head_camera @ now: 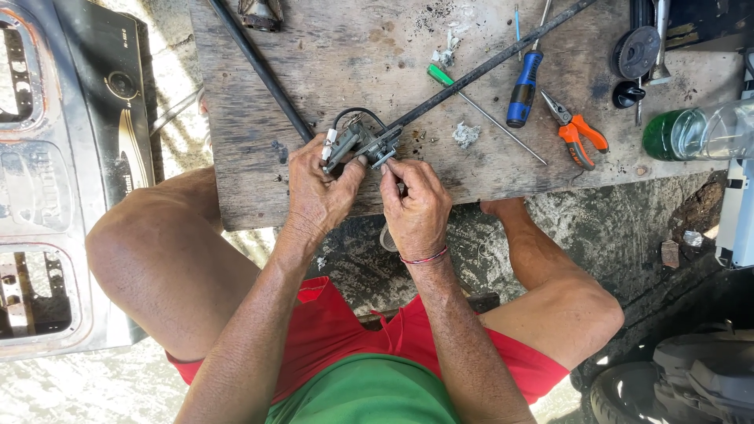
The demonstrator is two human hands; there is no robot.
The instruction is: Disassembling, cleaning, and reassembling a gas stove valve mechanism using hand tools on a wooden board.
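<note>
Wooden board (330, 71) edge lies under both hands (369, 196) gripping a metal fitting (363, 144).

A worn wooden board (330, 55) is serving as the bench. Lying on it, right of the long black rod (491, 67), are a blue-handled screwdriver (524, 88), orange pliers (580, 135) and a green-tinted bottle (695, 133); a green-handled screwdriver (479, 110) is lying under that rod.

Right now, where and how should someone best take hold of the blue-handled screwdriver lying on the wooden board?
Probably by its thick blue handle, pinched across its width from above: the blue-handled screwdriver lies flat on the wooden board, the handle is free on both sides, and the thin shaft passes under a black rod.
</note>
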